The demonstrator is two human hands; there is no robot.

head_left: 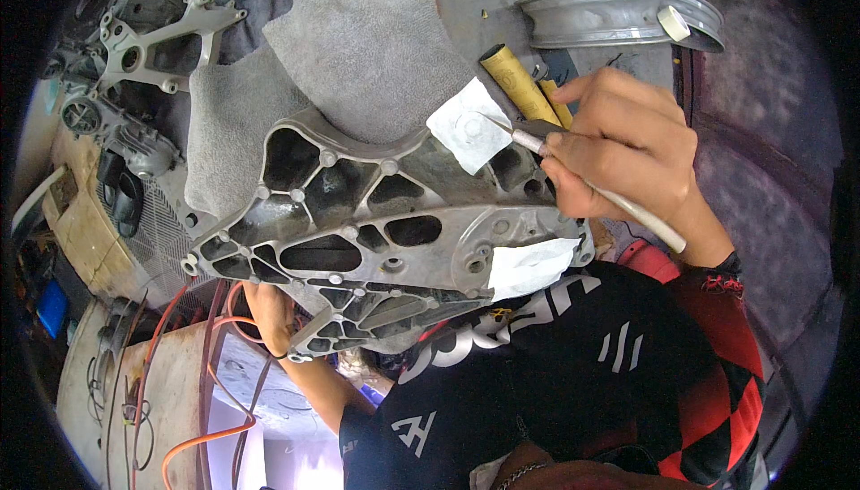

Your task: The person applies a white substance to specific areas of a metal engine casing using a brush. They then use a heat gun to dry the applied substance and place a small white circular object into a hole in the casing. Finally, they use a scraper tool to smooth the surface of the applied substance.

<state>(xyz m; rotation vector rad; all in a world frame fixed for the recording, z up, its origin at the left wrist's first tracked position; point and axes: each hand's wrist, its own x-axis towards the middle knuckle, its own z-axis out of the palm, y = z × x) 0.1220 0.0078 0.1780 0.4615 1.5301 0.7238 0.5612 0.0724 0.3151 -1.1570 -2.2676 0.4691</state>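
Note:
A large grey cast-metal frame part (430, 194) with ribs and deep openings lies tilted across in front of my torso. My right hand (623, 136) is closed in a pen-like grip on a slim craft knife (528, 141). Its thin tip touches a white paper-like patch (466, 127) on the far edge of the part, where a faint round outline shows. A second white patch (533, 268) covers the near right side. Under the part's left end is my left hand (267, 311), its fingers hidden behind the metal.
Grey towels (358, 42) lie beyond the part. A yellow tube (515, 82) is beside my right hand. Wheel rims (591, 17) stand at the back right, one bearing a tape roll (674, 22). Another metal bracket (161, 47) sits far left. Orange hoses (202, 439) hang at lower left.

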